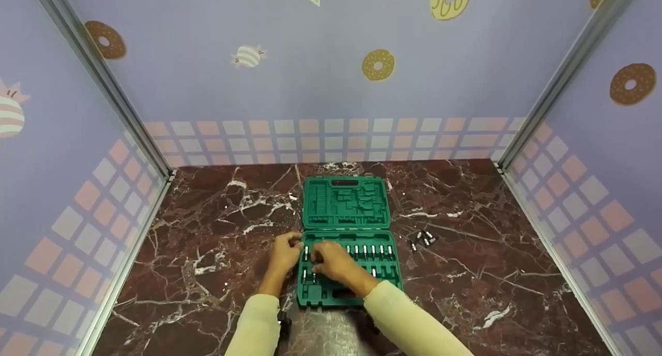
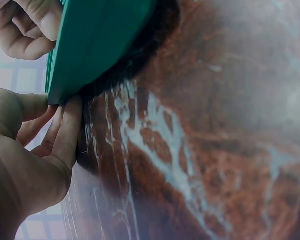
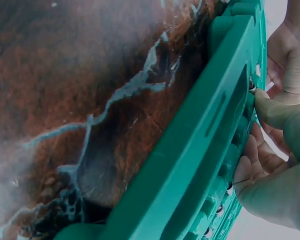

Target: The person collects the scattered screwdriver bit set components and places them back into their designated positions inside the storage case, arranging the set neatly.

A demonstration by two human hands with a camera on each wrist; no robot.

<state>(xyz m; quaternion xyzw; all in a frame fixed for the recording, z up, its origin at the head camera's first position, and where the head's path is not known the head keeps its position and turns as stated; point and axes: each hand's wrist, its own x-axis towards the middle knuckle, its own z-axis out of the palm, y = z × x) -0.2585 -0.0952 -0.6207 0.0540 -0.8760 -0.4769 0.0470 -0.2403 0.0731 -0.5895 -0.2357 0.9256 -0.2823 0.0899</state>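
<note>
A green tool case lies open on the marble table, its lid (image 1: 345,203) flat at the back and its tray (image 1: 357,288) toward me. A row of metal bits (image 1: 372,250) stands in the tray. My left hand (image 1: 294,243) rests against the tray's left edge with fairly straight fingers (image 2: 67,130) touching the case's corner (image 2: 100,40). My right hand (image 1: 316,258) hovers over the tray's left part, fingers curled. Its thumb (image 3: 270,110) presses on a small bit (image 3: 251,86) at the tray's rim (image 3: 200,150); the other fingertips are hidden.
Several loose bits (image 1: 424,238) lie on the table (image 1: 217,232) just right of the case. Patterned walls (image 1: 331,87) close in the table at the back and both sides.
</note>
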